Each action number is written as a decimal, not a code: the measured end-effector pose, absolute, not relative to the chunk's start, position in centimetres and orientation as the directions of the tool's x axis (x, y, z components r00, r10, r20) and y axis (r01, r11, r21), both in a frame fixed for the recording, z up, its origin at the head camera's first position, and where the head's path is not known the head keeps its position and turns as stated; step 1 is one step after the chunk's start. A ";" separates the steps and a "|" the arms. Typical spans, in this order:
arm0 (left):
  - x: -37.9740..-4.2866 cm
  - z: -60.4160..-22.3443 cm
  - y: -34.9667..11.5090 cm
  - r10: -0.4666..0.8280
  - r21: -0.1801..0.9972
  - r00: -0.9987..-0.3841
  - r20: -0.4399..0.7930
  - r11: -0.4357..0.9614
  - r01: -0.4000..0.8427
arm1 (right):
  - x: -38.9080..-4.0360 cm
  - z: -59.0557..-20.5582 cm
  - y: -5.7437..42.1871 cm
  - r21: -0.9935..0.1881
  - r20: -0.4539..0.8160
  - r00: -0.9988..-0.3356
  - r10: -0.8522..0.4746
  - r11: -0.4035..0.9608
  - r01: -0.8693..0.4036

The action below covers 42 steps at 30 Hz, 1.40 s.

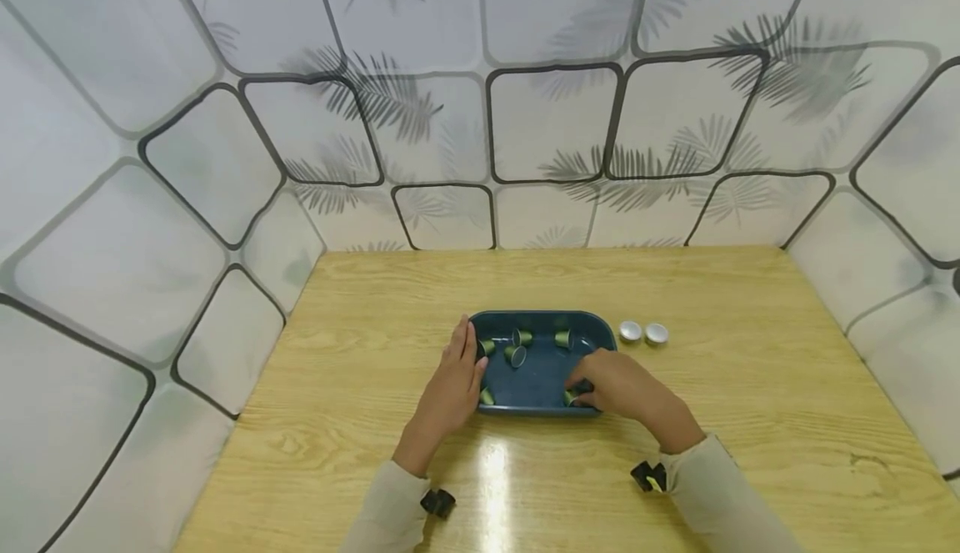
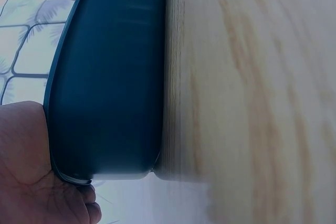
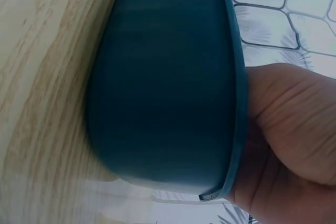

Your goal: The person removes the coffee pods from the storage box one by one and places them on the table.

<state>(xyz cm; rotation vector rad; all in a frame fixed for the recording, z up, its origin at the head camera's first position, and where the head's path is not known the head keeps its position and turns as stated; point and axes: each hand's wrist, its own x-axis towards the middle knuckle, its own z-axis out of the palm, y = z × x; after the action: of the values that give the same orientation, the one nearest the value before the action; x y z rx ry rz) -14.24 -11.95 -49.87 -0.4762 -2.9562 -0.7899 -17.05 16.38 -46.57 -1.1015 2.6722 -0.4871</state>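
A dark blue rectangular tray (image 1: pixel 540 409) lies on the table with several green coffee capsules (image 1: pixel 515 357) scattered inside, most tipped on their sides. My left hand (image 1: pixel 450 382) holds the tray's left end, fingers along the outer side and thumb over the inside. From the left wrist view, that hand (image 2: pixel 31 166) wraps the rim. Inside the front right corner, my right hand (image 1: pixel 618 382) pinches a green capsule (image 1: pixel 572 399) between thumb and fingers. In the right wrist view, the tray's wall (image 3: pixel 163 87) hides the fingertips of the right hand (image 3: pixel 294 135).
Two small round pieces with whitish tops (image 1: pixel 642 333) stand side by side just right of the tray. The light wooden table (image 1: pixel 337 344) meets patterned fabric walls (image 1: pixel 555 128) at its back and sides. Bright glare lies in front of the tray.
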 end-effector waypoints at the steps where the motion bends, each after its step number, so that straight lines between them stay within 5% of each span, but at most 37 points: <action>1: -14.3 -49.8 -12.0 0.282 0.478 -0.952 0.121 0.824 0.305 | -17.1 -46.6 16.3 -0.373 -0.065 -0.697 -0.714 0.666 -0.647; 14: -14.3 -49.8 -12.1 0.284 0.492 -0.951 0.118 0.816 0.305 | -17.5 -47.1 15.9 -0.436 -0.081 -0.721 -0.688 0.675 -0.595; 29: -14.3 -49.8 -12.0 0.286 0.494 -0.950 0.128 0.812 0.311 | -17.5 -47.9 14.9 -0.387 -0.091 -0.843 -0.531 0.798 -0.461; 42: -14.4 -50.0 -12.1 0.282 0.491 -0.952 0.116 0.817 0.302 | -17.6 -48.1 14.8 -0.369 -0.043 -0.829 -0.557 0.780 -0.505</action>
<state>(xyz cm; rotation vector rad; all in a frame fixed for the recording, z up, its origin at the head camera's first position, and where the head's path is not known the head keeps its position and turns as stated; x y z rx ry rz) -14.42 -12.08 -50.00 -0.4750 -2.9580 -0.8091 -17.56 14.79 -48.12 -0.8476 2.8213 -0.5202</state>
